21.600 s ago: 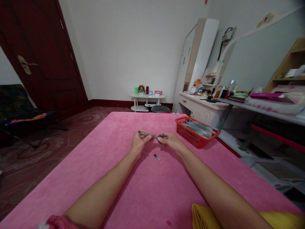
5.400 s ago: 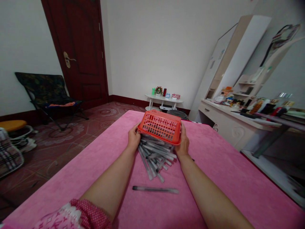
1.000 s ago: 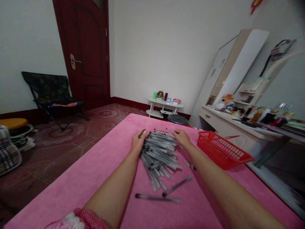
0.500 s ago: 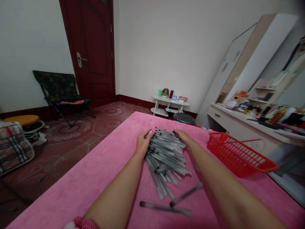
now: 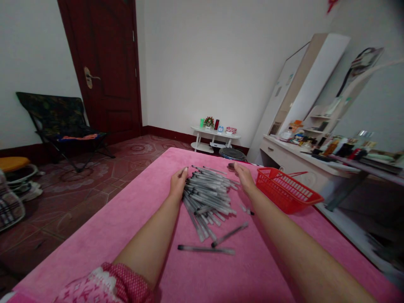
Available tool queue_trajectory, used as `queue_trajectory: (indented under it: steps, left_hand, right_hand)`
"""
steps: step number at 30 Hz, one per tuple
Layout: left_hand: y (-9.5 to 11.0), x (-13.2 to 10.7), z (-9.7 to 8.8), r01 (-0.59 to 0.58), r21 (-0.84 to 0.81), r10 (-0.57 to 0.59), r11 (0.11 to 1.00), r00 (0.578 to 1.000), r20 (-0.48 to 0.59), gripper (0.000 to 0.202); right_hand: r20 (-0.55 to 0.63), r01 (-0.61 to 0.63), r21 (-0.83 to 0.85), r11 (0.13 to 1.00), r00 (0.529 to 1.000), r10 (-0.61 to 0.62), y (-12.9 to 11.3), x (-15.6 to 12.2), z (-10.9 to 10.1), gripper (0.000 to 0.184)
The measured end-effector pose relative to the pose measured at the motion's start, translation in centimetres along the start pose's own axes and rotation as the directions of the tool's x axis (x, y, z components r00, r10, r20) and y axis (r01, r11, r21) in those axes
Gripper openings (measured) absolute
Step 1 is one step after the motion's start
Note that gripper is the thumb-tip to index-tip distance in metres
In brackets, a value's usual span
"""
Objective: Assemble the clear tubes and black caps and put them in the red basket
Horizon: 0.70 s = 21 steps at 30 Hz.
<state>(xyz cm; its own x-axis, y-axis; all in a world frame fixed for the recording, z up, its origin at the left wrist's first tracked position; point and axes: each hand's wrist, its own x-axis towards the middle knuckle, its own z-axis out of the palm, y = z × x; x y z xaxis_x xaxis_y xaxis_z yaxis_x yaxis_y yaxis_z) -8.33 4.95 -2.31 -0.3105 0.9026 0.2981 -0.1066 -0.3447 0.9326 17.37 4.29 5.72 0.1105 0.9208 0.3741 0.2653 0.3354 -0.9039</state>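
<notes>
A loose heap of clear pens with dark caps (image 5: pixel 210 191) lies on a pink-covered table (image 5: pixel 126 219). At the heap's left edge, my left hand (image 5: pixel 178 183) has its fingers curled around pen ends, thumb on top. My right hand (image 5: pixel 243 174) is just right of the heap, apart from most of it. Something dark and blurred shows at its fingertips, and its grip is unclear. Two separate pens lie nearer to me, one flat across (image 5: pixel 205 249) and one slanted (image 5: pixel 230 235). Another dark-tipped pen (image 5: pixel 249 211) is partly visible beside my right forearm.
A red plastic basket (image 5: pixel 287 193) with a raised handle stands right of my right arm. Beyond it is a dressing table (image 5: pixel 284 149) crowded with bottles. Farther off are a small white stand (image 5: pixel 202 146), a dark round lidded bin (image 5: pixel 232 154) and a folding chair (image 5: pixel 59 122).
My right hand has moved outward from the heap, exposing a pen by the forearm. My left hand stays at the heap's left side. The camera view has shifted right.
</notes>
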Motion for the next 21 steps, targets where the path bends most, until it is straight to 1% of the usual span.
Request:
queue_trajectory:
  steps: [2, 3, 5, 6, 7, 8, 9, 10, 12, 13, 15, 16, 17, 18, 19, 21]
  left_hand:
    - [0.3, -0.2, 0.0, 0.024, -0.014, -0.024, 1.000, 0.999, -0.024, 0.050]
    - [0.4, -0.3, 0.0, 0.032, -0.023, -0.032, 0.999, 0.999, -0.037, 0.050]
    - [0.6, -0.6, 0.1, 0.048, -0.045, -0.051, 0.998, 0.997, -0.062, 0.052]
    - [0.7, -0.7, 0.0, 0.057, -0.057, -0.061, 0.997, 0.996, -0.072, 0.055]
    - [0.8, -0.9, -0.1, 0.066, -0.069, -0.071, 0.995, 0.994, -0.078, 0.058]
    - [1.0, -1.1, -0.2, 0.072, -0.080, -0.078, 0.994, 0.994, -0.079, 0.061]
    - [1.1, -1.3, -0.4, 0.074, -0.087, -0.081, 0.993, 0.994, -0.071, 0.063]
    - [1.3, -1.6, -0.7, 0.074, -0.091, -0.079, 0.993, 0.995, -0.056, 0.065]
    - [1.8, -2.2, -1.6, 0.071, -0.087, -0.071, 0.994, 0.997, -0.002, 0.066]
    - [2.2, -2.7, -2.3, 0.072, -0.079, -0.070, 0.994, 0.997, 0.035, 0.065]
    - [3.1, -3.6, -3.7, 0.081, -0.058, -0.074, 0.995, 0.991, 0.107, 0.062]
    - [3.7, -4.2, -4.6, 0.094, -0.045, -0.086, 0.995, 0.984, 0.157, 0.061]
    - [4.3, -4.7, -5.5, 0.108, -0.032, -0.098, 0.994, 0.968, 0.231, 0.059]
    - [5.1, -5.2, -6.3, 0.121, 0.001, -0.116, 0.993, 0.946, 0.302, 0.058]
    - [5.8, -5.7, -7.2, 0.108, 0.058, -0.122, 0.992, 0.927, 0.355, 0.056]
    - [7.2, -6.6, -8.7, 0.054, 0.190, -0.125, 0.980, 0.914, 0.385, 0.052]
  right_hand:
    - [0.011, -0.004, -0.008, 1.000, 1.000, 0.004, -1.4, -2.3, -1.7, 0.047]
    - [0.041, 0.000, -0.038, 0.999, 0.999, 0.001, -2.0, -3.6, -2.4, 0.040]
    - [0.160, 0.015, -0.136, 0.991, 0.987, 0.007, -2.7, -6.2, -3.6, 0.026]
    - [0.245, 0.020, -0.188, 0.982, 0.969, 0.027, -2.8, -7.5, -4.0, 0.020]
    - [0.348, 0.020, -0.244, 0.970, 0.935, 0.068, -2.8, -8.6, -4.3, 0.016]
    - [0.442, 0.019, -0.309, 0.951, 0.888, 0.126, -2.6, -9.7, -4.5, 0.014]
    - [0.510, 0.042, -0.358, 0.933, 0.846, 0.158, -2.4, -10.6, -4.6, 0.016]
    - [0.559, 0.097, -0.407, 0.908, 0.813, 0.163, -2.1, -11.3, -4.7, 0.022]
    - [0.571, 0.203, -0.518, 0.831, 0.805, 0.159, -1.8, -12.2, -4.8, 0.028]
    - [0.567, 0.237, -0.567, 0.789, 0.807, 0.166, -1.9, -12.4, -4.8, 0.028]
    - [0.559, 0.266, -0.640, 0.721, 0.805, 0.200, -2.7, -12.5, -5.0, 0.024]
    - [0.560, 0.272, -0.663, 0.698, 0.798, 0.221, -3.3, -12.5, -5.1, 0.021]
    - [0.569, 0.276, -0.675, 0.684, 0.785, 0.244, -3.9, -12.5, -5.3, 0.019]
    - [0.576, 0.277, -0.682, 0.677, 0.773, 0.265, -4.6, -12.5, -5.5, 0.017]
    - [0.579, 0.279, -0.695, 0.662, 0.764, 0.285, -5.2, -12.5, -5.6, 0.016]
    - [0.588, 0.291, -0.715, 0.636, 0.741, 0.323, -6.0, -12.9, -5.4, 0.020]
